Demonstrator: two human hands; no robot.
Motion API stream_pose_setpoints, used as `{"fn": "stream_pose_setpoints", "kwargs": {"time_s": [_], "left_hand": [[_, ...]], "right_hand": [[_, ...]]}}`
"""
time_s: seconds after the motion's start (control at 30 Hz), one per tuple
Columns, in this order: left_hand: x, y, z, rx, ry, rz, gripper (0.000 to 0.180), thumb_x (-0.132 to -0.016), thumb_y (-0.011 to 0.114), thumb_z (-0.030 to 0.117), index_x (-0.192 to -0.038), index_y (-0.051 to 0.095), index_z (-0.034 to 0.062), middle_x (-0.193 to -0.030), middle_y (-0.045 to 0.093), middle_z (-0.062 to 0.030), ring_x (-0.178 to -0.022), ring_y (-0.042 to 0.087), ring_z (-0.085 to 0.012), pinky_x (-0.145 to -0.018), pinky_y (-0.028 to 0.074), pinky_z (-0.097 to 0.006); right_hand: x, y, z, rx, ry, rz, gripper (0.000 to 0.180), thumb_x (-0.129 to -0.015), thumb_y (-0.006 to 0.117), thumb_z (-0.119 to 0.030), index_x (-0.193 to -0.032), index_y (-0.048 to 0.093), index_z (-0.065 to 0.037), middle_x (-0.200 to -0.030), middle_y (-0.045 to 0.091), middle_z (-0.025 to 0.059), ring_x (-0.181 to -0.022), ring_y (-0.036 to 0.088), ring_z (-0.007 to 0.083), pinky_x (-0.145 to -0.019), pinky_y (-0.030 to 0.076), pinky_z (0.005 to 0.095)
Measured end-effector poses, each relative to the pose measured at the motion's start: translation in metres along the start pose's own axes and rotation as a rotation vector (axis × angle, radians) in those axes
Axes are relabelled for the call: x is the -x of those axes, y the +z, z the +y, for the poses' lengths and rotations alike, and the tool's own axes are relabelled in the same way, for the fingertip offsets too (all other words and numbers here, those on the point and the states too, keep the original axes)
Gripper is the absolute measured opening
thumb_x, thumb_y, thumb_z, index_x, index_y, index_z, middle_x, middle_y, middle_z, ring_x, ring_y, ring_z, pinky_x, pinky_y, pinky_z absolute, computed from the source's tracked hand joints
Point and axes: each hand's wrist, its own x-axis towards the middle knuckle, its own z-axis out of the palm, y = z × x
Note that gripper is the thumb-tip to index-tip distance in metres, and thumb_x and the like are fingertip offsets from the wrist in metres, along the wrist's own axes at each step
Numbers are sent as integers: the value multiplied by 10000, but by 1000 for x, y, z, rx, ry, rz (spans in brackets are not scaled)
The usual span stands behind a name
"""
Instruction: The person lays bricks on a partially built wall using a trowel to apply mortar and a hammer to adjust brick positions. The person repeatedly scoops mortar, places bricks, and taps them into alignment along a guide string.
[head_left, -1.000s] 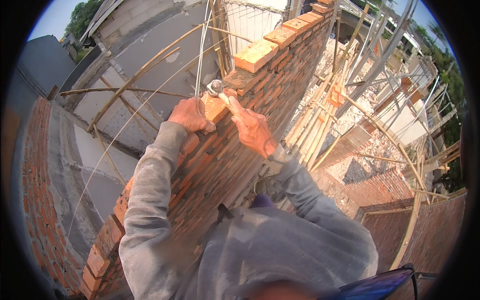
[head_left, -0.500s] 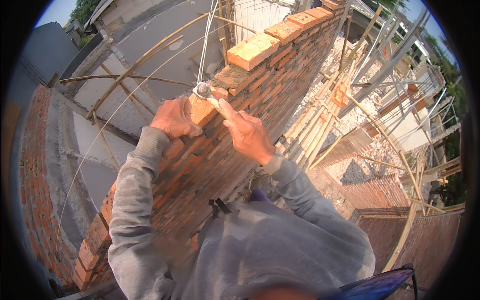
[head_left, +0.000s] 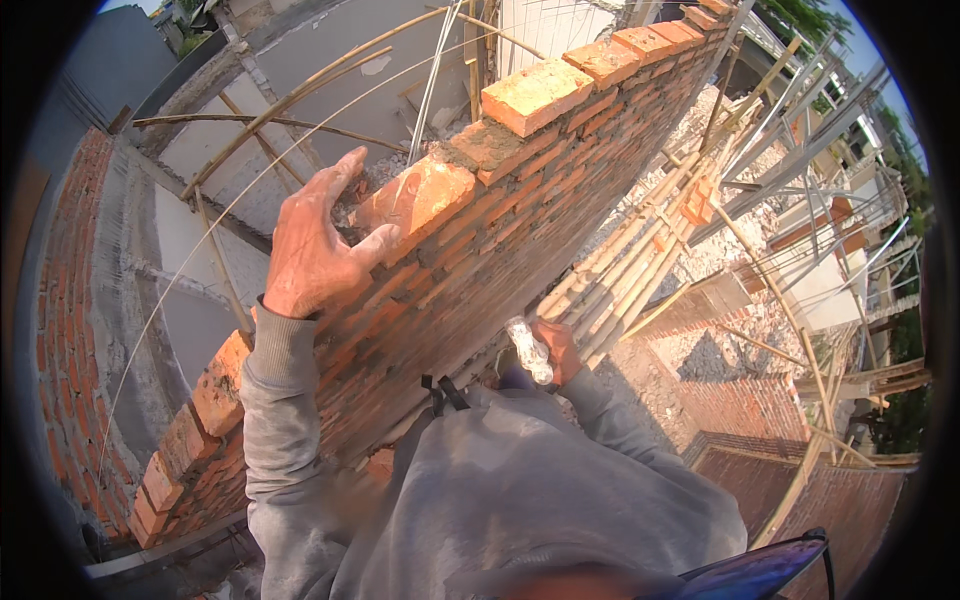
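My left hand (head_left: 322, 238) is over the top of the brick wall (head_left: 560, 190), with its thumb and fingers spread apart. Its thumb reaches the near end of an orange brick (head_left: 418, 196) on the top course; whether it touches cannot be made out. In my right hand (head_left: 559, 350), low in front of my chest on the right side of the wall, is a hammer (head_left: 530, 350) with a pale, crusted head. Its handle is mostly hidden. Farther along the wall, another loose-looking brick (head_left: 537, 94) sits higher than the brick by my left hand.
Thin string lines (head_left: 436, 80) come down to the wall top beyond my left hand. Curved bamboo poles (head_left: 290, 95) stand on the left. Bamboo poles lie bundled (head_left: 640, 255) over rubble on the right. The wall's near end steps down in bricks (head_left: 185, 440).
My right hand has drawn the hammer back from the brick, down toward my chest. My left hand has loosened off the brick and spread its fingers. The view has shifted slightly.
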Motion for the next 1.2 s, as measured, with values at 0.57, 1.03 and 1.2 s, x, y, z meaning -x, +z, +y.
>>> {"fn": "stream_pose_setpoints", "kwargs": {"time_s": [0.57,1.03,1.2], "left_hand": [[25,-42,147,708,564,-360,511,-861,763,19,-1225,437,167,-871,692,-145,-809,751,-327,-930,570,-662],[46,33,116,811,477,-184,189,-926,749,101,-828,587,91,-730,621,-36,-666,692,-199,-868,581,-593],[72,102,55,846,228,-275,334,-863,776,20,-655,515,33,-658,635,-69,-594,611,-200,-825,608,-477]], "right_hand": [[265,-17,225,521,1569,520,404,-901,695,-347,-1208,733,-86,-1034,753,234,-920,737,379,-807,555,516],[456,56,309,32,1732,795,430,-926,684,-349,-1199,705,-17,-1252,722,157,-1155,700,303,-938,545,427],[393,112,268,357,1822,454,442,-851,731,-325,-1218,741,-80,-1183,746,193,-1161,703,291,-996,523,429]]}}
